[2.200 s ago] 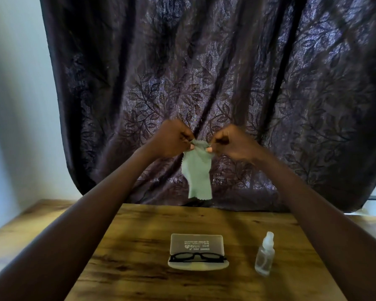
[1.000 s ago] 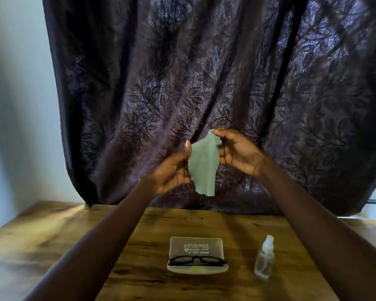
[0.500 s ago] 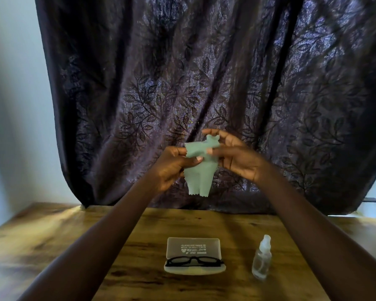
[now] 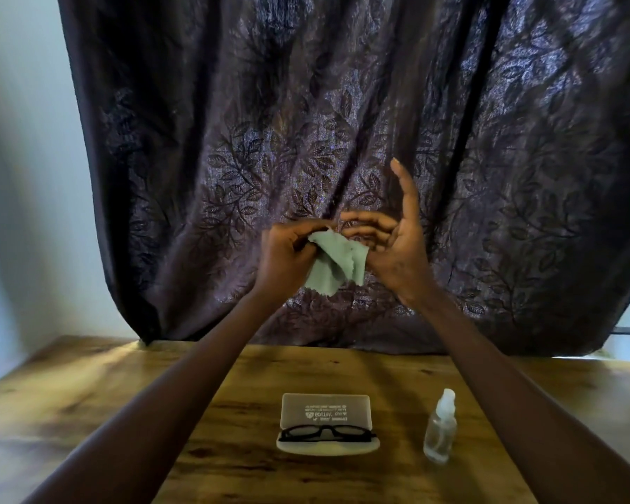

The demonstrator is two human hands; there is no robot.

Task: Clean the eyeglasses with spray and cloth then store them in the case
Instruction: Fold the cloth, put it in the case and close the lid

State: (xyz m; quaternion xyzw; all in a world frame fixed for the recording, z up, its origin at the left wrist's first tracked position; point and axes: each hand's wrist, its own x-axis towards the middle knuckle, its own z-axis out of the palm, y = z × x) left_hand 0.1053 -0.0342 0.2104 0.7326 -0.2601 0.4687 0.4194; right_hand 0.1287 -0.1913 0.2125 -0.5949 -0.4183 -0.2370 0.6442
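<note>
Both hands are raised in front of the curtain, well above the table. A small pale green cloth [image 4: 333, 261] hangs crumpled between them. My left hand [image 4: 288, 256] pinches its upper left part. My right hand [image 4: 393, 245] touches the cloth's right edge with its lower fingers, while its index finger points straight up. Black-framed eyeglasses [image 4: 326, 432] lie folded in the open translucent case [image 4: 327, 412] on the table. A small clear spray bottle [image 4: 440, 427] stands upright to the right of the case.
The wooden table [image 4: 106, 401] runs left and right of the case. A dark leaf-patterned curtain [image 4: 306, 121] hangs behind it down to the table's far edge, with a pale wall at the left.
The cloth has gone from hanging spread out to bunched between the hands. My right hand has loosened and lifted its index finger upward.
</note>
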